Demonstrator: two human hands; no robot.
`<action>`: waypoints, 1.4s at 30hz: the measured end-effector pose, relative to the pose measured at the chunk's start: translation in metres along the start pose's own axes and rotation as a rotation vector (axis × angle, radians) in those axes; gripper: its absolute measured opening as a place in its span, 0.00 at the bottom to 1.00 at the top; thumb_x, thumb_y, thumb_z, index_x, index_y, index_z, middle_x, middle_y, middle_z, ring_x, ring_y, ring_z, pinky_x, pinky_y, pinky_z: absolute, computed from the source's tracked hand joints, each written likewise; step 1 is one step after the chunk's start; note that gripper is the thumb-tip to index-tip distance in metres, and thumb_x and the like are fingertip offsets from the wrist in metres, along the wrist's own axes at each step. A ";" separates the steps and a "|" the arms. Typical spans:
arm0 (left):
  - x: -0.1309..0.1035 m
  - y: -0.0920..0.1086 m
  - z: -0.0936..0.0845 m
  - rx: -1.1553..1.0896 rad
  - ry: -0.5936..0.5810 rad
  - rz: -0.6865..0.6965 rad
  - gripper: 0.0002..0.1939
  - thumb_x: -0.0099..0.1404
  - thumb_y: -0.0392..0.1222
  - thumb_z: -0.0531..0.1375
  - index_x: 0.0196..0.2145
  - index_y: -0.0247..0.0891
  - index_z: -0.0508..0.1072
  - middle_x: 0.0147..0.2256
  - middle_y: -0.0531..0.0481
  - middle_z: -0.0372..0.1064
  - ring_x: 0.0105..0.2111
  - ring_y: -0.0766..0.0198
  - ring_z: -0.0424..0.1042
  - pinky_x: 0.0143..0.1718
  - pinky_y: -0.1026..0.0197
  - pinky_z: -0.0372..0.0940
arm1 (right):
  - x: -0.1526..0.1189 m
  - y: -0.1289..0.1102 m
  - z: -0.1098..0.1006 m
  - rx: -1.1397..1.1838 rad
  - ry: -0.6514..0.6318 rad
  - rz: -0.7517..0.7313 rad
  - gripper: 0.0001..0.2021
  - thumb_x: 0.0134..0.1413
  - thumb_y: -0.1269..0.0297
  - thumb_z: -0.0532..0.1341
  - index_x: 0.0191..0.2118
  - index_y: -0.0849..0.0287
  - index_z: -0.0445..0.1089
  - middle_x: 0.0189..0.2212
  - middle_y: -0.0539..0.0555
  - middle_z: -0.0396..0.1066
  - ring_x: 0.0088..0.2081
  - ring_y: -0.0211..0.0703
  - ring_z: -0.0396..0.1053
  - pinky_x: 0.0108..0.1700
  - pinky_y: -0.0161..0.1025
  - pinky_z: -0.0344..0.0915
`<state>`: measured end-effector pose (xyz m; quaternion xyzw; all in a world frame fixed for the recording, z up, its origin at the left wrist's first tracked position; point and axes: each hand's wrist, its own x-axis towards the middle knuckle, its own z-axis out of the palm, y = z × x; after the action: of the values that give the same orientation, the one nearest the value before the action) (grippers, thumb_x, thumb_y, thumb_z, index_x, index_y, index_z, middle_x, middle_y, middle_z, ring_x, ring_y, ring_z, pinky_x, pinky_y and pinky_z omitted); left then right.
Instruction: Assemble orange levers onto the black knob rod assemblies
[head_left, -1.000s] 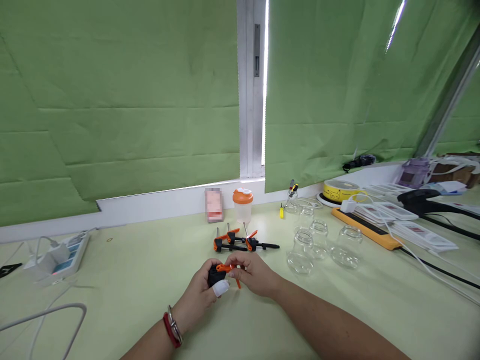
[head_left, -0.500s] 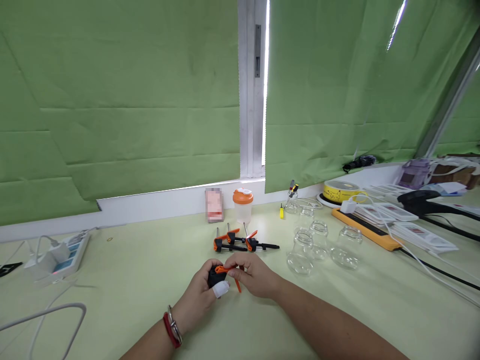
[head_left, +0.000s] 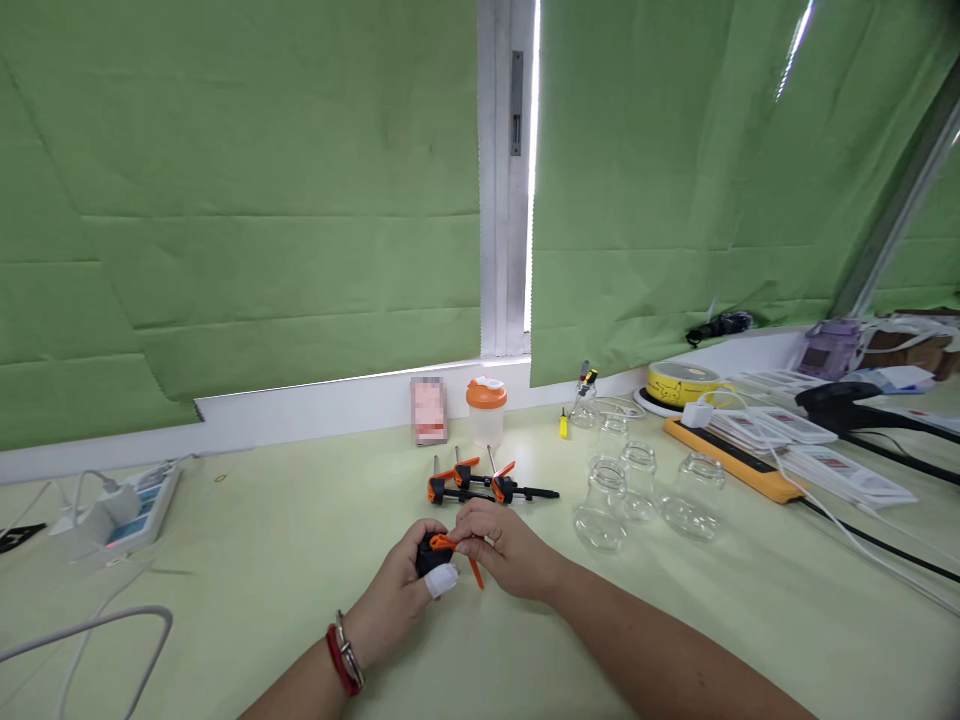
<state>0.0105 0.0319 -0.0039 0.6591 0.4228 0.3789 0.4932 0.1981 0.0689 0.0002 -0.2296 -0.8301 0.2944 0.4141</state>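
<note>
My left hand [head_left: 401, 590], its thumb wrapped in white tape, is closed around a black clamp body [head_left: 427, 557]. My right hand [head_left: 506, 550] pinches an orange lever piece [head_left: 442, 542] at the front of that body. A second orange strip [head_left: 476, 572] points down below the right fingers; whether it joins the first is hidden. Just beyond my hands lie several black-and-orange bar clamps, one a clamp [head_left: 504, 487] with its metal rod up and another a clamp [head_left: 437, 488] at the left.
Several glass jars [head_left: 602, 510] stand to the right. Behind the clamps are an orange-lidded cup [head_left: 487, 415] and a pinkish box [head_left: 429, 412]. An orange power strip [head_left: 731, 460] with cables lies farther right. A white power strip [head_left: 142, 510] and cables sit at the left.
My right fingers have shifted very slightly on the orange piece, and the lower strip's tip sits a touch lower. My left hand keeps its hold; the rest is unchanged.
</note>
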 end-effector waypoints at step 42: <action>-0.009 0.016 -0.005 -0.056 -0.169 0.184 0.17 0.68 0.52 0.48 0.48 0.40 0.62 0.43 0.46 0.61 0.45 0.55 0.59 0.47 0.54 0.57 | -0.003 -0.014 0.006 -0.199 -0.114 -0.146 0.08 0.53 0.66 0.61 0.39 0.60 0.74 0.37 0.55 0.66 0.36 0.38 0.67 0.39 0.35 0.65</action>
<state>0.0058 0.0227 0.0124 0.7106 0.3068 0.3774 0.5084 0.1929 0.0553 0.0055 -0.1913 -0.8919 0.1922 0.3619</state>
